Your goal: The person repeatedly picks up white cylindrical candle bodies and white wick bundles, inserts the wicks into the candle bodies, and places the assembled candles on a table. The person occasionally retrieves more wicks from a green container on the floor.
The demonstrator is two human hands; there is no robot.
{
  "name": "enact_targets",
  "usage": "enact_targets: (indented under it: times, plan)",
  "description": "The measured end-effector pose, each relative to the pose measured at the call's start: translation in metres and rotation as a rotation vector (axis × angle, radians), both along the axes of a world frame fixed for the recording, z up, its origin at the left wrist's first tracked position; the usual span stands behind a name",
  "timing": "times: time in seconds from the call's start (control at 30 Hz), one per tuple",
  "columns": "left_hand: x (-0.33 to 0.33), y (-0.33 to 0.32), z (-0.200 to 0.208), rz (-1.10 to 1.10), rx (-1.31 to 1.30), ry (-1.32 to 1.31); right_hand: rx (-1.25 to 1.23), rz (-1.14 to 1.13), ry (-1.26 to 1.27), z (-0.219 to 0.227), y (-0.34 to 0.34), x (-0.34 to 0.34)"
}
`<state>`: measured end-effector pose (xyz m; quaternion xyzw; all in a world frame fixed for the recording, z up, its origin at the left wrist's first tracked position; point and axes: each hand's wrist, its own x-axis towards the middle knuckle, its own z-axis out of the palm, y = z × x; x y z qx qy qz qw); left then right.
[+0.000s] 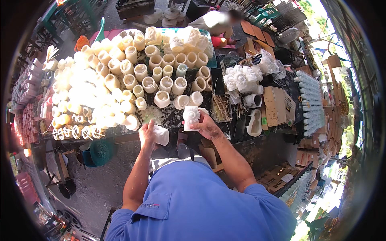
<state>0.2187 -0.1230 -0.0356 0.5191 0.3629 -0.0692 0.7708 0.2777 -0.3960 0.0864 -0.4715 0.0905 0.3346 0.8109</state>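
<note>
My right hand grips a white block-shaped candle with a raised flower pattern on its face, held upright near the table's front edge. In my left hand is a soft-looking, rounded white piece; whether it is cloth or a rubber mould I cannot tell. White crumbs lie on the dark tabletop just beyond the left hand. Past both hands stand several cream, hollow cylinders, some with a thin stick across the mouth.
White flower-shaped pieces are heaped to the right, by a bundle of thin sticks and a cardboard box. Farther right are rows of clear glassy items. Another person is beyond the table. A teal bin is below left.
</note>
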Motion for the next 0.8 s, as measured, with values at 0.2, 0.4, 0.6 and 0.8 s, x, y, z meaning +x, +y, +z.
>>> enact_targets:
  times: [0.2,0.4,0.6,0.8]
  plan:
    - [0.001,0.008,-0.011,0.136,-0.224,0.04,-0.318,0.029,-0.084,-0.012,0.046,0.006]
    - [0.0,0.012,-0.009,-0.045,-0.246,-0.114,-0.693,0.266,-0.48,-0.028,0.057,0.019]
    - [0.005,0.026,-0.007,-0.247,0.198,-0.028,-0.099,0.231,-0.059,-0.033,0.077,0.043]
    - [0.006,0.034,-0.016,-0.308,0.532,-0.059,-0.832,0.595,-0.572,-0.025,0.086,0.047]
